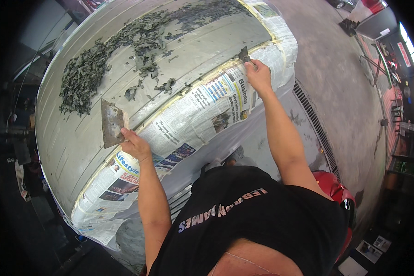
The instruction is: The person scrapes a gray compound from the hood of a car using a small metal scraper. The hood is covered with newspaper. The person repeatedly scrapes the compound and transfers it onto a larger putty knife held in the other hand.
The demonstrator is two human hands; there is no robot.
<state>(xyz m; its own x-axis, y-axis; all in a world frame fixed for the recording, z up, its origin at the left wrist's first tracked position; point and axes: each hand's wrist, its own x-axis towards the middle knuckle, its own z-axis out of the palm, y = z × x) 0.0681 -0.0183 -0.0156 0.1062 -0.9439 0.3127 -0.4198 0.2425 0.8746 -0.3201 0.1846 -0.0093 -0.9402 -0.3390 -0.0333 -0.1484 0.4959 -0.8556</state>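
Note:
My left hand [136, 146] grips a wide flat metal scraper [112, 124] by its edge, its stained plate lying over the grey ribbed vehicle roof [188, 55]. Farther right, my right hand [259, 76] is closed round a small putty knife [244, 54]. Its dark blade points away from me, at the roof's edge beside the masking tape. Most of its handle is hidden in my fingers. Loose dark paint flakes [85, 76] lie heaped on the left of the roof and spread along its far side. Smaller scraps lie between my hands.
Newspaper [179, 119] taped along the near roof edge covers the vehicle's side. White sheeting hangs below it. Behind me on the right stands something red and glossy [329, 186], partly hidden by my body. A floor drain grate [315, 124] crosses the concrete floor [340, 92].

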